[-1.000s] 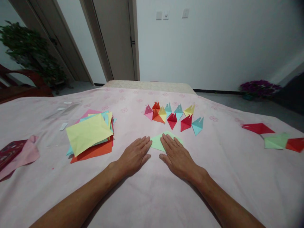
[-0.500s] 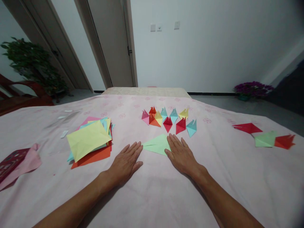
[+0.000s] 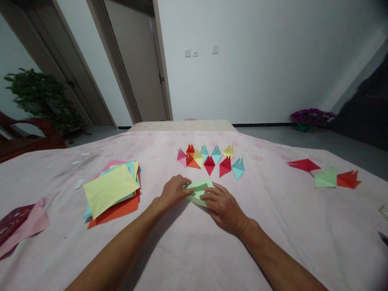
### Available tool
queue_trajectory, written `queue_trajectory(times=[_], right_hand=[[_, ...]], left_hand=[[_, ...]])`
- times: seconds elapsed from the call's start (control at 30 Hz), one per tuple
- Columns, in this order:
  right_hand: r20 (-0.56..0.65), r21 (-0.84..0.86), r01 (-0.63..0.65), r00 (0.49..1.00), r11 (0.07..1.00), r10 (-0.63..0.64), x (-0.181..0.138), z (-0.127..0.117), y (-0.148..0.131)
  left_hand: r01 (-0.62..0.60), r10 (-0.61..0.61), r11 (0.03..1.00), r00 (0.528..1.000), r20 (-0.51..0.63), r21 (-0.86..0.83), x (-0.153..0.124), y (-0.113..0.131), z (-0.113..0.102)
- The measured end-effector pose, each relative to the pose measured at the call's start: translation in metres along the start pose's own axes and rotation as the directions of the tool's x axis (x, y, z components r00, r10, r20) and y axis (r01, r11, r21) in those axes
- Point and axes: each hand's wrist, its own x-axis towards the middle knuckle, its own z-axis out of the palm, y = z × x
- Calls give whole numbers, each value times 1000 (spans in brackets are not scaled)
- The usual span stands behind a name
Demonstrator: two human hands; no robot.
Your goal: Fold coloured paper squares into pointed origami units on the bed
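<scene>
A light green folded paper (image 3: 198,189) lies on the pink cloth (image 3: 194,250) in front of me. My left hand (image 3: 173,190) pinches its left edge with curled fingers. My right hand (image 3: 220,205) grips its right side, fingers bent over the paper. Just beyond them sits a cluster of several small folded paper pieces (image 3: 209,159) in pink, red, orange, yellow and blue.
A stack of coloured paper sheets (image 3: 111,188) with a yellow one on top lies at the left. Red and green folded pieces (image 3: 326,176) lie at the right. A pink and dark red packet (image 3: 18,218) sits at the far left edge. A door, plants and floor lie beyond the table.
Both hands lay flat beside the green paper before; now they have closed in and pinch it from both sides. The camera has tilted up a little.
</scene>
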Motion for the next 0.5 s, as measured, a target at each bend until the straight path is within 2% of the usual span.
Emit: queue_trajectory(times=[0.13, 0.27, 0.33, 0.4, 0.47, 0.5], right_hand=[[-44, -33, 38, 998, 999, -39, -1, 4, 5], [-142, -58, -26, 990, 998, 18, -1, 2, 5], [-164, -36, -98, 982, 995, 90, 0, 2, 4], [-195, 34, -198, 960, 980, 201, 1, 1, 3], [-244, 177, -322, 901, 930, 358, 2, 1, 1], [-258, 267, -373, 861, 889, 439, 3, 2, 0]], left_hand=[[112, -131, 974, 988, -85, -196, 8, -12, 4], [181, -231, 905, 969, -88, -384, -1, -22, 3], [203, -284, 796, 957, -56, -571, -10, -23, 3], [207, -333, 586, 943, 0, -784, -19, -22, 4], [186, -370, 404, 929, 26, -896, -26, -19, 7], [169, -383, 365, 923, 18, -915, -29, -17, 8]])
